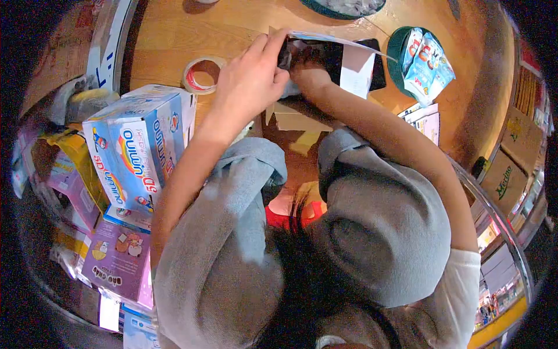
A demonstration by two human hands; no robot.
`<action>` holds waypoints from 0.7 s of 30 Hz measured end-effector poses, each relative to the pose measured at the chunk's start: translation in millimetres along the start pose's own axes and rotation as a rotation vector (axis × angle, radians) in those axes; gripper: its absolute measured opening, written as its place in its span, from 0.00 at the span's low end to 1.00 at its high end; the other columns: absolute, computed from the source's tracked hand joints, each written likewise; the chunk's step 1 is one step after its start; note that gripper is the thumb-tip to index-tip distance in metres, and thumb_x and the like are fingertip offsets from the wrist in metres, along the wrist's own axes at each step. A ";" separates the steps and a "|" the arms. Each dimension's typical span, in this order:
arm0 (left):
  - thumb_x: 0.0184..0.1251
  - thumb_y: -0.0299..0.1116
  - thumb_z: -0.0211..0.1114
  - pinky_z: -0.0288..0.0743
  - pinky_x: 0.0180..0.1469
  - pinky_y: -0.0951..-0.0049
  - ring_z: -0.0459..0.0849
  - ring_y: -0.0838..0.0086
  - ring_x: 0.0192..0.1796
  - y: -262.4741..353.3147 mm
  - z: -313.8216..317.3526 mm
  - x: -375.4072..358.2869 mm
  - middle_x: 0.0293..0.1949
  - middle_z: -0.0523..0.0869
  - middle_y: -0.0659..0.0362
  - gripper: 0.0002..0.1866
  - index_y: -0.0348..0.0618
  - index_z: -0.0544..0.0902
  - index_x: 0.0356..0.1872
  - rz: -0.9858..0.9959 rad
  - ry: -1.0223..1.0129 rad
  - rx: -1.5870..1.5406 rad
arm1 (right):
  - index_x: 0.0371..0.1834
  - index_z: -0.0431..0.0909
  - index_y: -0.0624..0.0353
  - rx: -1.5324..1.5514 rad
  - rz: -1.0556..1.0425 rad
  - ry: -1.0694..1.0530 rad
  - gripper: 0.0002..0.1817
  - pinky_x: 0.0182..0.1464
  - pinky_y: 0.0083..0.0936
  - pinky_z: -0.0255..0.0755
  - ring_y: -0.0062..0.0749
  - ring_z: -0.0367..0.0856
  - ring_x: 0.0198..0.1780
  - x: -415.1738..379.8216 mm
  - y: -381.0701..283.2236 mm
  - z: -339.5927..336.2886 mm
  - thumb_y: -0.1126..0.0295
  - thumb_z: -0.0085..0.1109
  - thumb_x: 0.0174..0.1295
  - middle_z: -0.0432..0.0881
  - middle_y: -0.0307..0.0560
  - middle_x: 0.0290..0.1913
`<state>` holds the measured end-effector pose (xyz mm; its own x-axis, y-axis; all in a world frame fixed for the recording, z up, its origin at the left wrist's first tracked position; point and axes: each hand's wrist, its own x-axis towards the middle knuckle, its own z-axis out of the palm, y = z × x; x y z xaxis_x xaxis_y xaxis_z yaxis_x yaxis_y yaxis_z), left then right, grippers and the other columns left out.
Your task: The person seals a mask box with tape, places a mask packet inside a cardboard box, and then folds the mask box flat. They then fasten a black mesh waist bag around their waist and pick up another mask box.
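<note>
My left hand grips the left edge of an opened cardboard box, its fingers curled over the rim. The box has a white flap on its right side and a thin pale-blue upper edge. My right hand reaches inside the box. Shadow covers its fingers, so what they touch is not clear. A brown cardboard flap sticks out below the hands. Behind the box's right side lies a flat black object, partly covered. A tape roll rests left of my left hand.
A green basket with blue-white packets stands at the right. Another basket is at the far edge. A blue mask box and a purple box are stacked left. Brown cartons stand right.
</note>
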<state>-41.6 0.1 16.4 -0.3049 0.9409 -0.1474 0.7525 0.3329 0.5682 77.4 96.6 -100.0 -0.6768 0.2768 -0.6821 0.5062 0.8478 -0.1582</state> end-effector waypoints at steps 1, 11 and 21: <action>0.49 0.32 0.57 0.74 0.38 0.57 0.79 0.53 0.37 -2.0 1.6 -0.4 0.41 0.75 0.47 0.34 0.53 0.60 0.62 0.010 0.002 -0.005 | 0.49 0.73 0.60 0.029 -0.011 -0.016 0.18 0.50 0.41 0.70 0.47 0.72 0.54 -0.4 0.2 -2.1 0.69 0.46 0.55 0.69 0.60 0.56; 0.54 0.36 0.58 0.76 0.34 0.62 0.81 0.60 0.35 0.8 6.9 -1.8 0.34 0.78 0.54 0.20 0.47 0.74 0.50 0.045 0.200 0.194 | 0.38 0.75 0.58 0.010 -0.124 0.193 0.11 0.42 0.38 0.74 0.43 0.78 0.43 -10.1 11.9 -22.4 0.71 0.46 0.53 0.77 0.57 0.39; 0.55 0.31 0.55 0.76 0.32 0.61 0.80 0.59 0.35 3.1 7.0 -3.8 0.35 0.78 0.54 0.20 0.50 0.73 0.52 -0.047 0.154 0.235 | 0.25 0.78 0.61 -0.086 -0.162 0.265 0.05 0.36 0.36 0.76 0.48 0.80 0.31 -58.8 14.9 -62.8 0.73 0.53 0.48 0.79 0.59 0.26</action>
<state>-34.0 -2.0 13.0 -0.4145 0.9094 -0.0346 0.8447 0.3986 0.3573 91.1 121.4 -17.4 -0.8664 0.2338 -0.4413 0.3412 0.9223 -0.1813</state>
